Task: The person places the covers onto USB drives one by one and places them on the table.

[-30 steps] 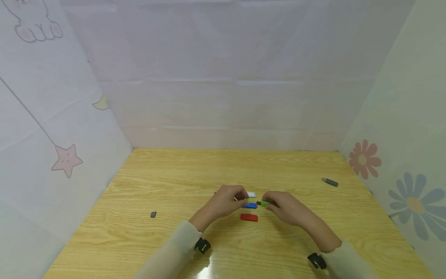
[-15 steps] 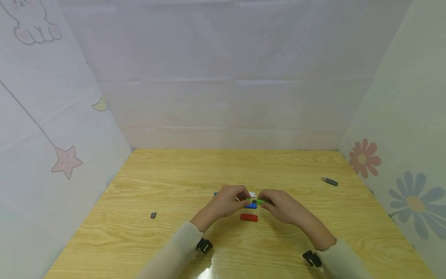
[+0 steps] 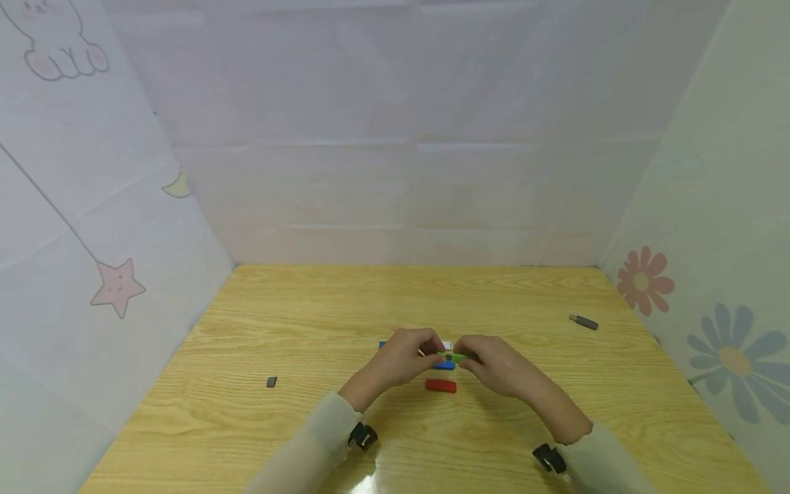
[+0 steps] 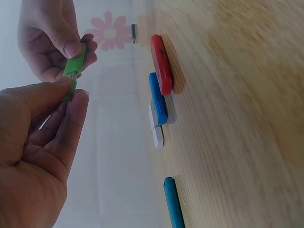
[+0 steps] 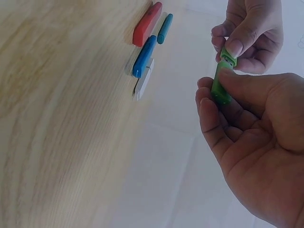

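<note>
My right hand (image 3: pixel 501 365) pinches the body of a green USB flash drive (image 5: pixel 220 89) between thumb and fingers. In my left hand (image 3: pixel 404 355) is the drive's small green cap (image 5: pixel 229 58), pinched at the fingertips. The two green parts meet end to end above the table, and a sliver of the metal plug shows between them in the wrist views. How far the plug sits inside the cap is hard to tell. Beneath the hands lie a blue flash drive (image 3: pixel 445 366) and a white one (image 4: pixel 157 135). A red flash drive (image 3: pixel 441 385) lies nearer to me.
A teal stick (image 4: pixel 174 203) lies left of the white drive, partly behind my left hand in the head view. Far right on the wooden table (image 3: pixel 345 295) rests a grey flash drive (image 3: pixel 585 322), its plug bare. A small grey cap (image 3: pixel 271 381) lies at the left.
My right hand has moved left with the green flash drive, closing the gap to the cap. The left hand has stayed almost in place.
</note>
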The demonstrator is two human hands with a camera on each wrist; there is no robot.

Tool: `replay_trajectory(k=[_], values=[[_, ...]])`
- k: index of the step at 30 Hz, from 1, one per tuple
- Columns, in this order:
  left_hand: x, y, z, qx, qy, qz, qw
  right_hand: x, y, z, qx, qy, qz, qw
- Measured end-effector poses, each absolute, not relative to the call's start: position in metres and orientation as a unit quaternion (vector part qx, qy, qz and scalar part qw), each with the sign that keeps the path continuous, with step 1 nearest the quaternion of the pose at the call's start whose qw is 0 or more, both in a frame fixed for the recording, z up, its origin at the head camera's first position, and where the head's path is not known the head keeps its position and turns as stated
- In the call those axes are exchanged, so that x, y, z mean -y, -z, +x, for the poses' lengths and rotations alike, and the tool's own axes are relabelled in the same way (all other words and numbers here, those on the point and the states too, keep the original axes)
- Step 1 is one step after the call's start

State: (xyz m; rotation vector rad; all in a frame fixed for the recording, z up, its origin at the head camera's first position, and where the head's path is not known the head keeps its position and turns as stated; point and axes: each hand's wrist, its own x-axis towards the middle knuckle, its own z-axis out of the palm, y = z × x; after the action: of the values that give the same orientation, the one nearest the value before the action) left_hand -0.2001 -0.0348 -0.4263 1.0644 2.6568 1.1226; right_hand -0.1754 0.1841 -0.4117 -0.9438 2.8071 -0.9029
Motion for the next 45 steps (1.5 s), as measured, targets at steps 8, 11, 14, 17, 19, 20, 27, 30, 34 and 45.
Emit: replay_trajectory(k=[8,11,14,17,19,20,27,30,34,45], values=[[0.033,0.427,-0.201,-0.864,-0.358,0.353,0.031,-0.179,0.409,-0.175,-0.903,0.298,-0.311,0.019],[0.032,0.426,-0.200,-0.863,-0.361,0.353,0.032,-0.178,0.410,-0.175,-0.904,0.294,-0.310,0.011],[0.031,0.424,-0.200,-0.861,-0.364,0.353,0.033,-0.177,0.409,-0.175,-0.905,0.293,-0.308,0.006],[0.031,0.423,-0.199,-0.860,-0.367,0.353,0.033,-0.176,0.408,-0.174,-0.907,0.292,-0.303,0.004],[0.031,0.422,-0.199,-0.860,-0.368,0.353,0.033,-0.175,0.407,-0.173,-0.909,0.289,-0.299,0.001],[0.030,0.422,-0.199,-0.859,-0.369,0.353,0.033,-0.174,0.407,-0.173,-0.910,0.289,-0.298,0.000],[0.031,0.421,-0.200,-0.859,-0.372,0.351,0.032,-0.170,0.405,-0.172,-0.912,0.282,-0.297,-0.016],[0.033,0.420,-0.200,-0.860,-0.370,0.350,0.027,-0.167,0.406,-0.173,-0.910,0.282,-0.302,-0.024],[0.035,0.420,-0.200,-0.861,-0.367,0.351,0.023,-0.164,0.407,-0.173,-0.908,0.290,-0.303,-0.023],[0.038,0.425,-0.200,-0.853,-0.386,0.351,0.018,-0.160,0.411,-0.173,-0.906,0.307,-0.290,-0.015]])
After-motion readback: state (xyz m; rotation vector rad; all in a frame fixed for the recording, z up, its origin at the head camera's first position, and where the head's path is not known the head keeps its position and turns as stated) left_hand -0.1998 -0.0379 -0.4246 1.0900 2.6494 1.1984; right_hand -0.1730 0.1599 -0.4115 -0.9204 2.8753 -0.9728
